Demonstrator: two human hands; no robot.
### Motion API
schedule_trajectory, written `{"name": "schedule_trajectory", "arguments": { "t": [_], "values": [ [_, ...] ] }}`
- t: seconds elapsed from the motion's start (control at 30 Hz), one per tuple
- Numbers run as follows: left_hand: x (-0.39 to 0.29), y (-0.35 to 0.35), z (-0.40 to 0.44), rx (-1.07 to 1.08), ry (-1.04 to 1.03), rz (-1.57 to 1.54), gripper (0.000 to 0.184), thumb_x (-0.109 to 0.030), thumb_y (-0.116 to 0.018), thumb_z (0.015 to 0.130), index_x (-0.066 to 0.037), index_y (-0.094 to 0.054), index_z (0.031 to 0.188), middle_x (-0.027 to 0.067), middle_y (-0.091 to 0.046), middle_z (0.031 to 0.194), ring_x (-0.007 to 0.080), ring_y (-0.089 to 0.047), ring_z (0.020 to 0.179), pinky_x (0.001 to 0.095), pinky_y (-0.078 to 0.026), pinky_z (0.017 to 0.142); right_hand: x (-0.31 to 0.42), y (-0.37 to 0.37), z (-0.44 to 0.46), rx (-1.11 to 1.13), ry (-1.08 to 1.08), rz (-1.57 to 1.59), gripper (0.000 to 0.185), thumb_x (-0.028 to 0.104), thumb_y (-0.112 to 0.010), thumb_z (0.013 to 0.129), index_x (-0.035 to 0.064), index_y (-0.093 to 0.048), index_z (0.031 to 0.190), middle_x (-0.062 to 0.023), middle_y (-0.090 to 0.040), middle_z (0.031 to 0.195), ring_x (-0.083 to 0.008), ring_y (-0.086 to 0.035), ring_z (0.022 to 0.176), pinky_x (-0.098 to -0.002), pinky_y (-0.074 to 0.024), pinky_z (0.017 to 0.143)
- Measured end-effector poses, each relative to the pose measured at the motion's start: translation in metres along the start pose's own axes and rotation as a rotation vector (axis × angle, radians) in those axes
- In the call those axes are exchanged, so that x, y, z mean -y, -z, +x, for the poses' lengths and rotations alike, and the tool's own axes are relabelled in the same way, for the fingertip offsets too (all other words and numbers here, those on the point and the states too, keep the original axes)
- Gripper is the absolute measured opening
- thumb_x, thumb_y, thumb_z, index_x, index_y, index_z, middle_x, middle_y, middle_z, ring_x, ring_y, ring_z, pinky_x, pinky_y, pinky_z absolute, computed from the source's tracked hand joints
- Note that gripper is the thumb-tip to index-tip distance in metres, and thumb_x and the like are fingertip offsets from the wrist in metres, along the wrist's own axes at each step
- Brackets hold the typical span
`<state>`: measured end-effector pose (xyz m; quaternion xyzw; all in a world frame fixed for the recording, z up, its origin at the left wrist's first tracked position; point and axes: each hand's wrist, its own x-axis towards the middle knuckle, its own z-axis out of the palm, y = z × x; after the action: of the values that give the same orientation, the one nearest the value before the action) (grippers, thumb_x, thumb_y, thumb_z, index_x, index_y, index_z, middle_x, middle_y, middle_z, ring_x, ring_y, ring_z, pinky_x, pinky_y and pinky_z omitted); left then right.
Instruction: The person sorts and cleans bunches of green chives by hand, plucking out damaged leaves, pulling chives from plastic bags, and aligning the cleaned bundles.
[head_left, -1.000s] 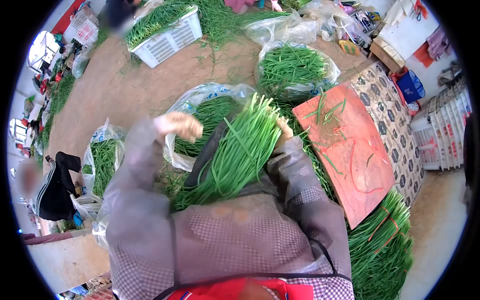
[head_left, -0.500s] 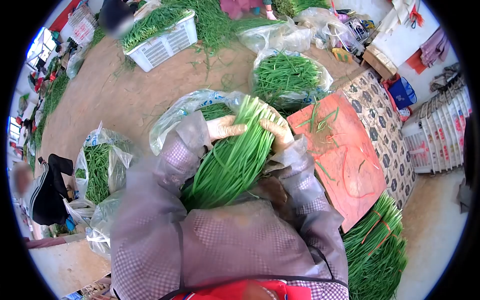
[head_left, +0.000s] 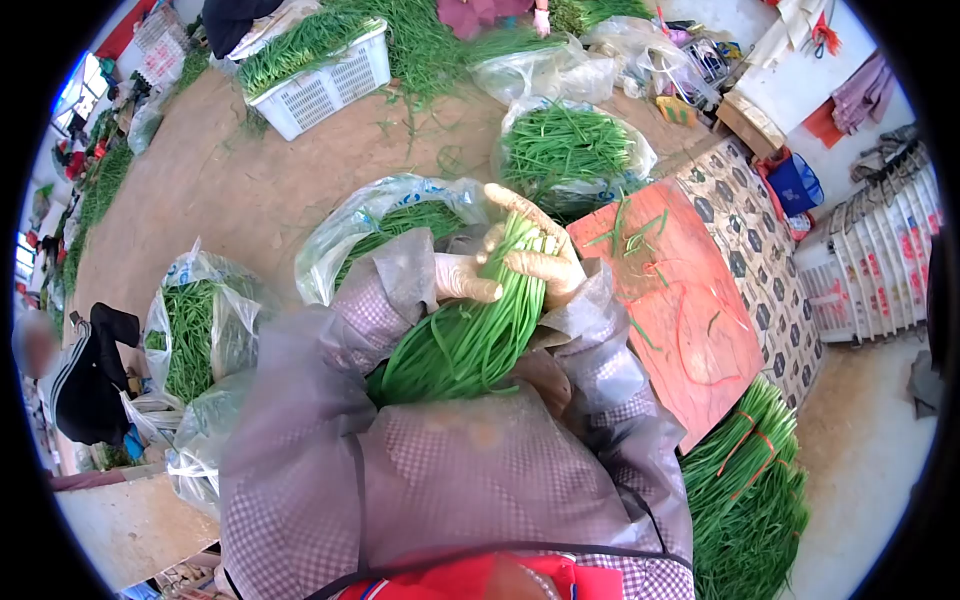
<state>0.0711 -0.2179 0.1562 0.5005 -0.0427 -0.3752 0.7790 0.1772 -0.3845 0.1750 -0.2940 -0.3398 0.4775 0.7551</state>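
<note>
A brown floor fills the upper left. A red board sits right of middle. The white basket, at the top left, holds green chives. A clear bag, near the middle, has more. The left hand and right hand curl their fingers round a chive bunch in the middle.

No wording can be read. Blue print, too small to make out, marks the clear plastic bag left of the red board and another bag beyond the board; red characters on the stacked white crates right of it are equally illegible.
</note>
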Motion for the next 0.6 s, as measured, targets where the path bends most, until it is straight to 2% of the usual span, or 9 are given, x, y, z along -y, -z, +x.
{"name": "schedule_trajectory", "arguments": {
  "t": [0.13,0.17,0.2,0.23,0.3,0.33,0.4,0.5,0.6],
  "values": [
    [-0.019,-0.017,-0.009,-0.107,-0.147,0.089,0.078,-0.04,-0.068,0.084,-0.008,-0.03,0.144,0.0081,-0.045,0.137,0.019,-0.038,0.128,0.0348,-0.032,0.106,0.0,-0.001,-0.005,-0.115,0.0,0.016,0.069,-0.005,-0.063,0.074,0.001,-0.039,0.139,-0.0139,-0.064,0.103,-0.0215,-0.062,0.091,-0.0339,-0.0484,0.085],
    [-0.024,-0.02,-0.012,-0.18,-0.237,0.142,0.079,-0.038,-0.068,0.084,-0.008,-0.028,0.145,0.0081,-0.045,0.138,0.0187,-0.038,0.128,0.0339,-0.032,0.105,0.0,-0.001,-0.005,-0.116,0.001,0.016,0.069,-0.005,-0.063,0.074,0.001,-0.039,0.139,-0.0139,-0.064,0.103,-0.0215,-0.062,0.091,-0.0339,-0.0484,0.085],
    [-0.024,-0.015,-0.012,-0.269,-0.277,0.153,0.077,-0.039,-0.073,0.079,-0.002,-0.038,0.137,0.0073,-0.047,0.132,0.02,-0.042,0.124,0.0351,-0.034,0.104,-0.001,-0.001,-0.005,-0.151,0.005,0.025,0.069,-0.005,-0.063,0.074,0.001,-0.039,0.139,-0.0149,-0.063,0.106,-0.0218,-0.062,0.094,-0.0339,-0.0484,0.086],
    [-0.02,-0.005,-0.011,-0.399,-0.368,0.288,0.069,-0.037,-0.073,0.08,-0.001,-0.044,0.131,0.0075,-0.053,0.124,0.0195,-0.048,0.117,0.0341,-0.038,0.1,-0.001,-0.002,-0.005,-0.186,0.008,0.034,0.069,-0.005,-0.062,0.074,0.001,-0.039,0.138,-0.0158,-0.063,0.109,-0.022,-0.062,0.097,-0.034,-0.0485,0.086],
    [-0.024,0.002,-0.022,-0.572,-0.233,0.497,0.045,-0.032,-0.073,0.082,-0.003,-0.057,0.112,0.0036,-0.061,0.101,0.0137,-0.057,0.093,0.0287,-0.046,0.082,-0.007,-0.001,-0.003,-0.206,0.038,0.015,0.069,-0.005,-0.062,0.074,0.0012,-0.038,0.139,-0.0164,-0.062,0.113,-0.0218,-0.061,0.1,-0.0337,-0.0486,0.086],
    [-0.024,0.001,-0.023,-0.575,-0.237,0.494,0.045,-0.032,-0.073,0.082,-0.003,-0.057,0.112,0.0036,-0.061,0.101,0.0137,-0.057,0.093,0.0287,-0.046,0.082,-0.009,0.0,-0.001,-0.226,0.068,-0.003,0.069,-0.005,-0.062,0.075,0.0014,-0.038,0.139,-0.0169,-0.061,0.116,-0.0216,-0.06,0.102,-0.0334,-0.0486,0.087],
    [-0.022,-0.003,-0.023,-0.729,-0.321,0.664,0.025,-0.026,-0.073,0.083,-0.004,-0.062,0.091,-0.0022,-0.059,0.077,0.0076,-0.054,0.07,0.0233,-0.045,0.065,-0.012,0.001,0.001,-0.23,0.075,-0.017,0.07,-0.006,-0.062,0.074,0.0016,-0.038,0.139,-0.0164,-0.06,0.117,-0.0212,-0.06,0.103,-0.0329,-0.0486,0.087],
    [-0.023,-0.02,-0.019,-0.848,-0.433,0.638,0.019,-0.02,-0.073,0.082,-0.005,-0.061,0.083,-0.0047,-0.057,0.071,0.0057,-0.051,0.064,0.0218,-0.042,0.059,-0.013,-0.002,0.003,-0.25,0.092,-0.025,0.07,-0.008,-0.063,0.074,0.0018,-0.039,0.139,-0.0156,-0.06,0.117,-0.0204,-0.059,0.103,-0.0322,-0.0483,0.088],
    [-0.025,-0.024,-0.014,-0.823,-0.513,0.553,0.016,-0.014,-0.073,0.081,-0.003,-0.064,0.09,-0.0025,-0.059,0.076,0.007,-0.053,0.069,0.0232,-0.043,0.064,-0.017,0.001,0.003,-0.299,0.091,-0.062,0.069,-0.01,-0.063,0.073,0.0017,-0.041,0.137,-0.0143,-0.06,0.115,-0.0192,-0.059,0.101,-0.032,-0.0483,0.088]
  ]
}}
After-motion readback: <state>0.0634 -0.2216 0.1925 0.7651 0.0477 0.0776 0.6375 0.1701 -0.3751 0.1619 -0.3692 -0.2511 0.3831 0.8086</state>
